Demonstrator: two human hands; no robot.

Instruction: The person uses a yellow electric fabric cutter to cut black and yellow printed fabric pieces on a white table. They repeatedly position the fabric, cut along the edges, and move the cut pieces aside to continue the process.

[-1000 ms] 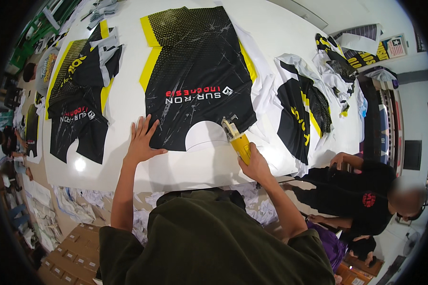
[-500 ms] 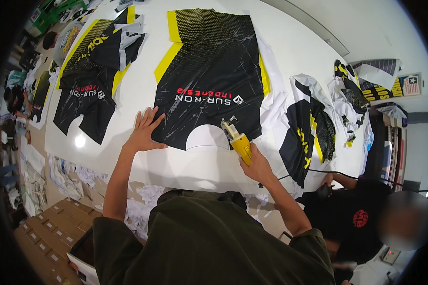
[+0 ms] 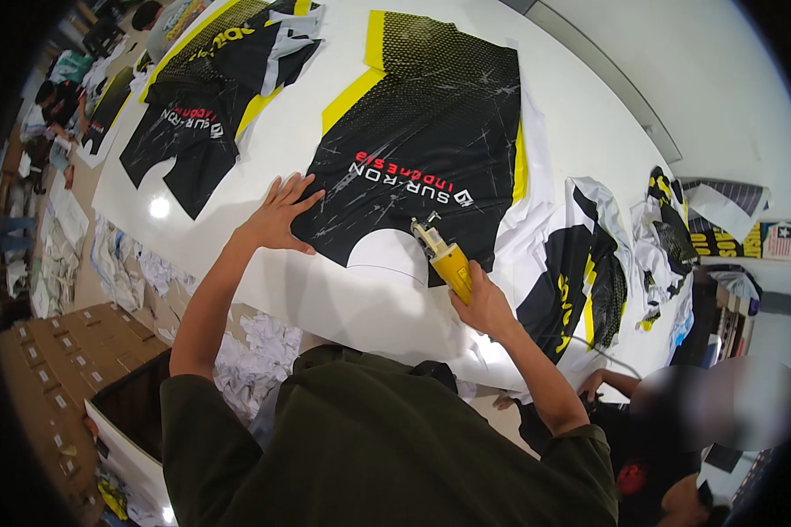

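Observation:
A black shirt panel [image 3: 422, 132] with yellow edges and a dotted pattern lies flat on the white table [image 3: 290, 299]; its curved neckline faces me. My left hand [image 3: 277, 218] is open, fingers spread, resting on the panel's lower left corner and the tabletop beside it. My right hand [image 3: 486, 307] is wrapped round the yellow body of an electric fabric cutter [image 3: 451, 265]. The cutter's metal head sits at the right side of the neckline, over the black cloth. A thin line crosses the white area inside the neckline.
To the left lies another black-and-yellow shirt piece [image 3: 185, 132], partly folded. Crumpled pieces [image 3: 580, 272] lie on the right, near a dark cord. A co-worker [image 3: 659, 422] is at the lower right. Cardboard boxes [image 3: 79, 369] and white scraps [image 3: 257, 360] are below the table's left edge.
The whole view has tilted, so the table and panels appear turned. Both hands keep nearly the same places on the panel, and the cutter is still at the neckline's right side.

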